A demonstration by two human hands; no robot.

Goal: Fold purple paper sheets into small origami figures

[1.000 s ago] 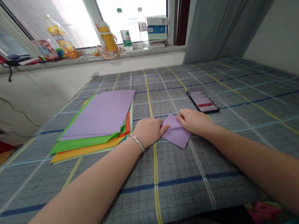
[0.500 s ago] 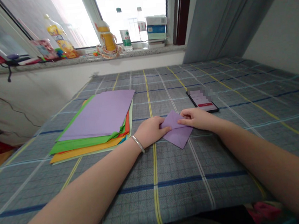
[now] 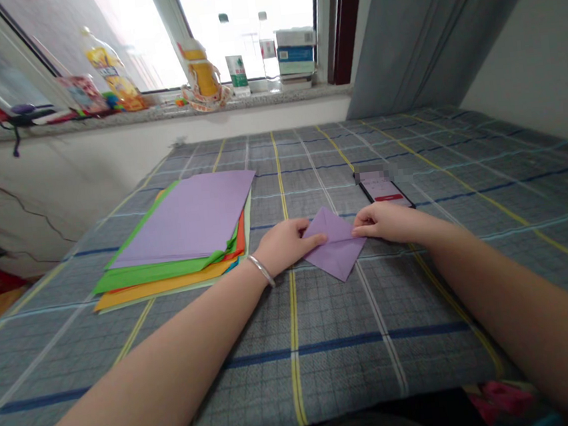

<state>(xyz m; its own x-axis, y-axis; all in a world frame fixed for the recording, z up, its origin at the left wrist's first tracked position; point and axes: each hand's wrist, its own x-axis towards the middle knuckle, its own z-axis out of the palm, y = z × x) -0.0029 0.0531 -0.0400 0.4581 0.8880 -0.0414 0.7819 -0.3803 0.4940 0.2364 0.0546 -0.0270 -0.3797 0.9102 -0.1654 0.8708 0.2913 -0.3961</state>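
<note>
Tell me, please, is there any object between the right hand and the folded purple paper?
Nothing visible does: the right hand touches the folded purple paper at its right corner. The phone lies beyond that hand, not between them.

Bare forearms point(image 3: 171, 344) outstretched, angled inward; left grip point(image 3: 287, 244) closed, thumb extended; right grip point(image 3: 381, 222) pinched.

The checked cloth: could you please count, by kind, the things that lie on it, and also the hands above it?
Folded purple paper: 1
Stack of coloured paper: 1
Phone: 1
Hands: 2 (left hand, right hand)
Total: 5
</note>
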